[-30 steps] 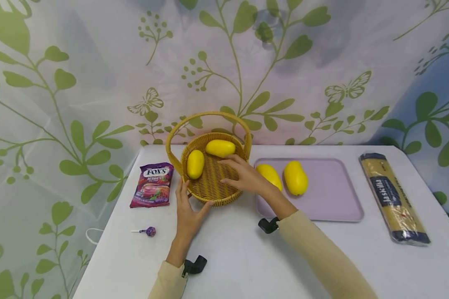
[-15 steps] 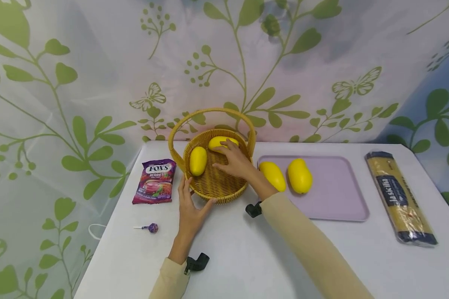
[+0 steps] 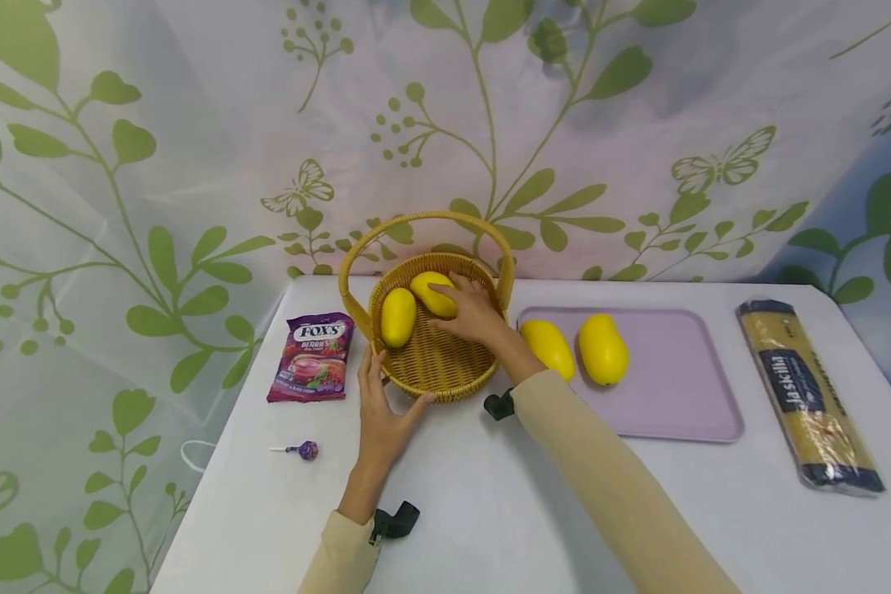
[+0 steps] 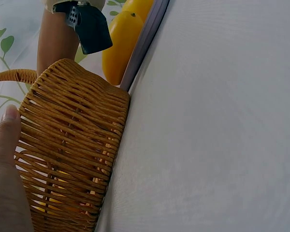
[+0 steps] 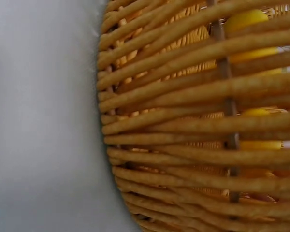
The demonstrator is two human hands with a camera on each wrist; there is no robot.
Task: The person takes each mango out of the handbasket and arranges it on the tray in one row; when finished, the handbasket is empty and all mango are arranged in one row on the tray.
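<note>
A wicker basket [image 3: 445,375] with a tall hoop handle holds two yellow mangoes. My right hand [image 3: 475,309] reaches inside and grips the right-hand mango [image 3: 426,290], index finger over its top and thumb at its lower edge. Beside it lies the other mango [image 3: 398,318], against the left wall. My left hand [image 3: 386,425] rests on the basket's front left, fingers at the rim and thumb spread along the front. In the left wrist view that thumb [image 4: 7,135] lies straight against the woven wall. The right wrist view shows the basket wall [image 5: 183,106] and yellow through its gaps, with the hand hidden.
To the right, a lilac tray [image 3: 676,371] carries two more mangoes [image 3: 603,349]. A long pasta packet [image 3: 809,396] lies at the far right. On the left are a purple candy bag [image 3: 312,359] and a lollipop [image 3: 308,450]. A patterned curtain [image 3: 252,124] hangs behind the table.
My right hand has moved deeper into the basket and onto the rear mango, which has turned and shifted left toward the other one. My left hand has stayed at the rim.
</note>
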